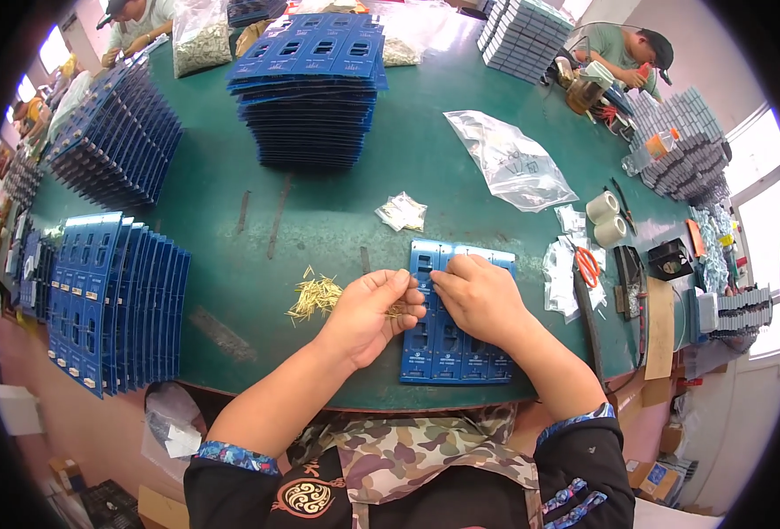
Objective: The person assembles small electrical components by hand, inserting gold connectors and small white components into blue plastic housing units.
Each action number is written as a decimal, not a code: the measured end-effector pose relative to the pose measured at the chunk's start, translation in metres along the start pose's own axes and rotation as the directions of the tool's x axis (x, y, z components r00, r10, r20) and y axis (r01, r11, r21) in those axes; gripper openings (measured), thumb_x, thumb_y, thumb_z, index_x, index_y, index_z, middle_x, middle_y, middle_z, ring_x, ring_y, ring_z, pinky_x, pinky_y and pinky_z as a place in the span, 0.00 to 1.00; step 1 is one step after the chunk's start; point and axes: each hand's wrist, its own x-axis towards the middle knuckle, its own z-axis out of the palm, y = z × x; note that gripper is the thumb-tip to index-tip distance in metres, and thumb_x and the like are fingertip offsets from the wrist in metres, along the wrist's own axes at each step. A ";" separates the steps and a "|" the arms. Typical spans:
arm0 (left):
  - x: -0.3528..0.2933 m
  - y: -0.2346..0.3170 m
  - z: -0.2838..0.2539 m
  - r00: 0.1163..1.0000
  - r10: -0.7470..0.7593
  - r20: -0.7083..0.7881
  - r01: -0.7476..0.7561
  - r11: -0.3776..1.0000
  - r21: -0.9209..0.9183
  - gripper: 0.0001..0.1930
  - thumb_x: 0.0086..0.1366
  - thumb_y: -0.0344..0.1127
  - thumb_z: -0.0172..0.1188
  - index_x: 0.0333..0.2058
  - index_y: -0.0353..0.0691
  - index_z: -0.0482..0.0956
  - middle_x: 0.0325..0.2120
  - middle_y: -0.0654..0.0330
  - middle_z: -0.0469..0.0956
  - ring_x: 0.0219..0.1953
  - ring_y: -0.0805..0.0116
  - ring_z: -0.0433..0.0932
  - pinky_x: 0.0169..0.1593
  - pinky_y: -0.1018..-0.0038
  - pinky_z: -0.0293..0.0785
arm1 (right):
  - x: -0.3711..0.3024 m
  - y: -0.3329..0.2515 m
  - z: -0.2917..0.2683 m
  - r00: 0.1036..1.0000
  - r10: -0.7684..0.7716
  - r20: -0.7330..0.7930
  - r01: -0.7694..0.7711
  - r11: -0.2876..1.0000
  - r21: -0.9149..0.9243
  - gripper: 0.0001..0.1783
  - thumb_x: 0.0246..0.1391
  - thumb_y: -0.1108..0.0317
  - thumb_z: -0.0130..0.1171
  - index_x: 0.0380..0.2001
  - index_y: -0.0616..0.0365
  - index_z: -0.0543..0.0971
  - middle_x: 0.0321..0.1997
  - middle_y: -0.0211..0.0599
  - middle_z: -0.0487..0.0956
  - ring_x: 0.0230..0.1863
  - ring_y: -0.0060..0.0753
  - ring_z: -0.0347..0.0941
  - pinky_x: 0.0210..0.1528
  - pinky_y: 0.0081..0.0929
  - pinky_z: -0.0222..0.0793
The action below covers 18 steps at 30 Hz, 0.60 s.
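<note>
A blue circuit board panel (457, 367) with rows of rectangular cut-outs lies flat on the table in front of me. My left hand (368, 316) is curled at the panel's left edge, with a few thin gold-coloured pins (395, 310) showing under its fingers. Over the panel's upper left part, my right hand (478, 295) has thumb and fingertips pinched close to the left fingertips. Whatever the pinch holds is too small to make out. Beside my left hand, a loose heap of gold-coloured pins (314, 296) rests on the tabletop.
Stacks of blue panels stand at the back (310, 123), far left (116, 132) and near left (116, 300). Small plastic bags (401, 212) and a large clear bag (511, 159) lie beyond my hands. Orange-handled scissors (587, 266) and tape rolls (609, 231) are rightward. Co-workers sit opposite.
</note>
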 end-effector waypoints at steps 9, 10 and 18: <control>0.004 -0.005 -0.004 0.999 -0.038 0.009 0.038 0.999 -0.013 0.09 0.67 0.39 0.54 0.35 0.39 0.75 0.28 0.61 0.78 0.29 0.70 0.78 0.33 0.78 0.75 | 0.008 -0.003 -0.010 0.990 0.136 -0.050 -0.114 0.945 0.306 0.09 0.49 0.70 0.60 0.36 0.58 0.80 0.30 0.36 0.75 0.31 0.39 0.74 0.32 0.32 0.70; 0.004 -0.005 -0.004 0.998 -0.053 0.027 0.053 0.999 -0.005 0.09 0.67 0.40 0.55 0.35 0.39 0.75 0.28 0.61 0.78 0.29 0.70 0.78 0.33 0.78 0.75 | 0.013 -0.005 -0.012 0.975 0.218 0.035 -0.208 0.860 0.466 0.09 0.50 0.70 0.61 0.36 0.59 0.80 0.30 0.37 0.75 0.31 0.38 0.74 0.32 0.31 0.70; 0.003 -0.007 -0.005 0.999 -0.039 0.038 0.038 0.999 0.015 0.10 0.67 0.39 0.55 0.35 0.38 0.75 0.28 0.61 0.78 0.30 0.71 0.78 0.33 0.79 0.75 | 0.015 -0.005 0.003 0.938 0.300 0.172 -0.337 0.683 0.648 0.08 0.52 0.68 0.61 0.32 0.62 0.78 0.30 0.39 0.75 0.30 0.33 0.73 0.34 0.28 0.68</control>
